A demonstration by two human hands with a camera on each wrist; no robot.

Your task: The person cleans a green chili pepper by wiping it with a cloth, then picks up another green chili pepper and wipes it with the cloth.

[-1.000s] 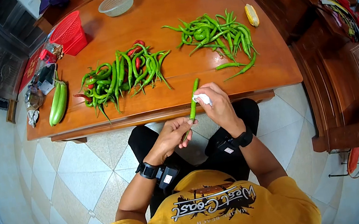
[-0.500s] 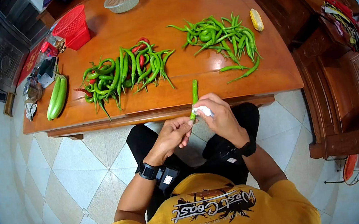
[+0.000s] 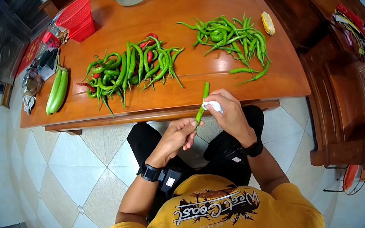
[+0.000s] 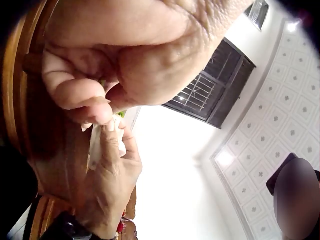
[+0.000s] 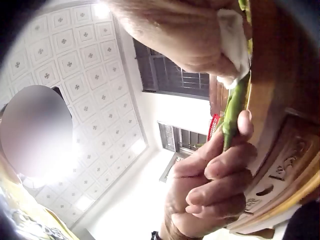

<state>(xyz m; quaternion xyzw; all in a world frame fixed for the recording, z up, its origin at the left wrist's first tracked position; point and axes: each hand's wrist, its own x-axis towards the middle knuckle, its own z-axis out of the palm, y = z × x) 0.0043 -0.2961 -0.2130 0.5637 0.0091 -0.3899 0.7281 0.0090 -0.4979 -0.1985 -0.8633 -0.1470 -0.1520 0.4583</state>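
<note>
The green chili pepper (image 3: 203,101) is held just over the near edge of the table (image 3: 186,10), above the person's lap, its tip pointing far. The left hand (image 3: 175,136) pinches its lower end between thumb and fingertips. The right hand (image 3: 230,113) is curled round its middle with a white cloth (image 3: 213,106) pressed against it. The wiping likely goes best with the left pinch firm and the cloth sliding along the pepper's length without bending it. To the far left lies a mixed pile of green and red chilies (image 3: 132,69), to the far right a green pile (image 3: 232,37). Bare wood between them and along the near edge leaves room to move.
</note>
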